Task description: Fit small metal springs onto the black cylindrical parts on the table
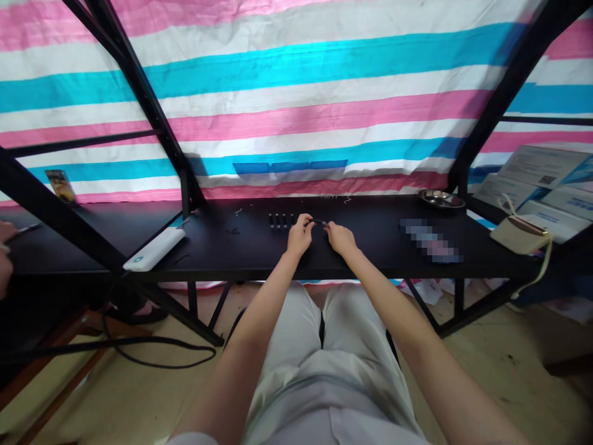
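Observation:
My left hand [300, 235] and my right hand [340, 237] are close together over the black table [370, 247]. Between them runs a short, dark, cord-like piece [318, 221], with a small lighter end near my right fingertips. Each hand pinches one end of it; its exact kind is too small to make out. Just left of my left hand, several small black cylinders [278, 220] with light ends stand in a row on the table. Loose dark bits [233, 230] and thin white scraps [238, 211] lie farther left.
A white, box-like device [155, 248] lies at the left by the black frame post. To the right are a shiny metal dish [441, 199], a pixelated item [430, 240], a beige bag [519, 235] and white boxes [528, 167]. Another person's hand [5, 238] shows at the far left.

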{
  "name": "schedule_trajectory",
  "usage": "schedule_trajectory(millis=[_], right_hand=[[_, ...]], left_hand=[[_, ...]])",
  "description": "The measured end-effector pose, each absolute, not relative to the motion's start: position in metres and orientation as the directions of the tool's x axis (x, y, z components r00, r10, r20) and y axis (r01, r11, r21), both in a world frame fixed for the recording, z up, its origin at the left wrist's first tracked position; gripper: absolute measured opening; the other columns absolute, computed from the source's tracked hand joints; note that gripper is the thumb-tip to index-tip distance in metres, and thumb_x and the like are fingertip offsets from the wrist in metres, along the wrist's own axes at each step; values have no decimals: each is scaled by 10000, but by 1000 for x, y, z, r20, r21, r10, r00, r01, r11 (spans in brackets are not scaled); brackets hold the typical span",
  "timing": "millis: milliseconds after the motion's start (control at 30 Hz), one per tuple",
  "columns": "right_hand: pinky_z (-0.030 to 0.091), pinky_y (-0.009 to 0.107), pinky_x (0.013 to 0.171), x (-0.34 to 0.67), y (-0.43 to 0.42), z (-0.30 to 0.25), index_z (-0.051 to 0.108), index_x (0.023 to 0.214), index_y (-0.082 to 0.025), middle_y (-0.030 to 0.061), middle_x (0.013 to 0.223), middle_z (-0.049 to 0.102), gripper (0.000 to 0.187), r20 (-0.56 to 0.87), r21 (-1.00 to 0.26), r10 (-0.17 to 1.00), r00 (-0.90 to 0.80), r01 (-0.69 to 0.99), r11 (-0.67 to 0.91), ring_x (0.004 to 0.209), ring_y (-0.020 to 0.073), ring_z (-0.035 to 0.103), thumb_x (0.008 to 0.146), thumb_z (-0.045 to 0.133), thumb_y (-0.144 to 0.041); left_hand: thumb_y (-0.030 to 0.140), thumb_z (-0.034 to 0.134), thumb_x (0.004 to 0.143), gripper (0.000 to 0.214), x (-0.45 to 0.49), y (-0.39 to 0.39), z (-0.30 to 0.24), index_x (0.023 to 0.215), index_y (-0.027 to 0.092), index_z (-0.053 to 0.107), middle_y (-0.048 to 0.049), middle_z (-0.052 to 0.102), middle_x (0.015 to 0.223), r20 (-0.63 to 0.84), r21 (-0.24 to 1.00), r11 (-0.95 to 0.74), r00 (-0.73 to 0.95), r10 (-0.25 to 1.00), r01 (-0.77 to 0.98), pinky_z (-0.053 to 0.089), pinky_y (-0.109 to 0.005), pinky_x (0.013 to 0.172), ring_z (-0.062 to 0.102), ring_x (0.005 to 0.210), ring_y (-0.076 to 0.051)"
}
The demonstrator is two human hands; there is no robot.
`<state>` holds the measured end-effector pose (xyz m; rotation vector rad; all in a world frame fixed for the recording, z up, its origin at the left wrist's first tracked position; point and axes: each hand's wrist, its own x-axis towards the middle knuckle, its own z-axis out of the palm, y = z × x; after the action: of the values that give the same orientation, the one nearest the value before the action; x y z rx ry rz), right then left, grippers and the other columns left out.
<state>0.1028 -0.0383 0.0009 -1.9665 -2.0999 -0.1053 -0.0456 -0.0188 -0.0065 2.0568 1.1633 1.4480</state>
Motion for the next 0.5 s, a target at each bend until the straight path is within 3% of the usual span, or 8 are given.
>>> schedule_trajectory(millis=[500], right_hand=[[417, 272, 698, 97, -45, 5, 483, 1005, -147, 149, 935, 625, 295, 306, -59, 948, -84, 993, 107, 873, 205, 586, 944, 223, -271]], left_hand=[[301, 477, 830, 190, -46, -22, -4, 976, 195, 536, -16, 595, 872, 565, 676, -581, 187, 804, 453, 375, -172, 503, 481, 484, -43]])
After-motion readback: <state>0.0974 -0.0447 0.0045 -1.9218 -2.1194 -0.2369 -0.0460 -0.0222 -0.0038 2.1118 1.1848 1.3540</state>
